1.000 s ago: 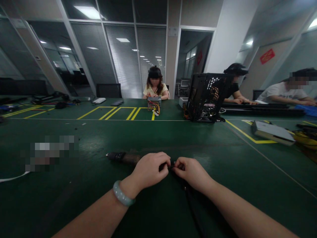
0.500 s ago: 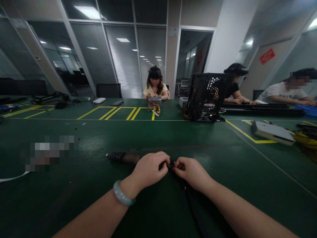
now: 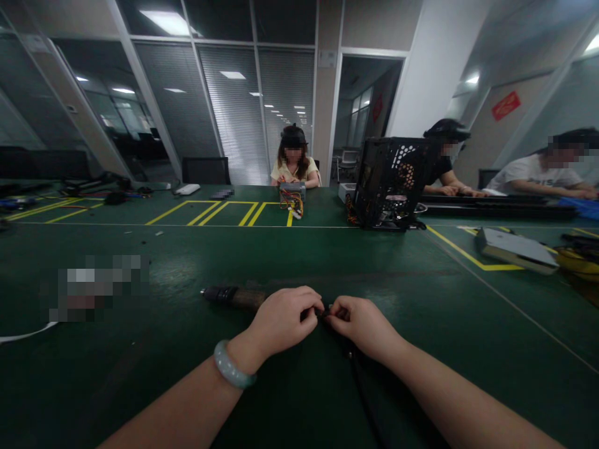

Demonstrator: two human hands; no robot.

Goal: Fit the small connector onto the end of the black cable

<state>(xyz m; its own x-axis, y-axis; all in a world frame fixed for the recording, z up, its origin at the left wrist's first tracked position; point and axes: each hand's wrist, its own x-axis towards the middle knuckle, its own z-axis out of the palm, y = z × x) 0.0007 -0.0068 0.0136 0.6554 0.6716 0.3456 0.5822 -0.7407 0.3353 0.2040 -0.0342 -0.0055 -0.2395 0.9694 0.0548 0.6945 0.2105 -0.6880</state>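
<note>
In front of me on the green table lies an electric screwdriver (image 3: 246, 298), its dark barrel and metal tip pointing left. My left hand (image 3: 284, 319), with a pale green bangle (image 3: 230, 368) on the wrist, covers the tool's right end, thumb and fingers closed in a pinch. Close beside it, my right hand (image 3: 364, 323) is closed in a pinch too. Between the two sets of fingertips is something small and dark, mostly hidden, which I cannot make out. A black cord (image 3: 362, 386) runs from under my right hand to the bottom of the view.
Beyond the hands stands a black computer case (image 3: 393, 184). A power supply (image 3: 293, 190) with coloured wires is before a seated person (image 3: 294, 168). Two more people sit at the right. A flat grey metal box (image 3: 515, 249) lies right; a blurred-out object (image 3: 93, 287) lies left.
The left fingertips have shifted very slightly right, towards the right hand, and the gap between the pinches is a little smaller. Everything else looks the same.
</note>
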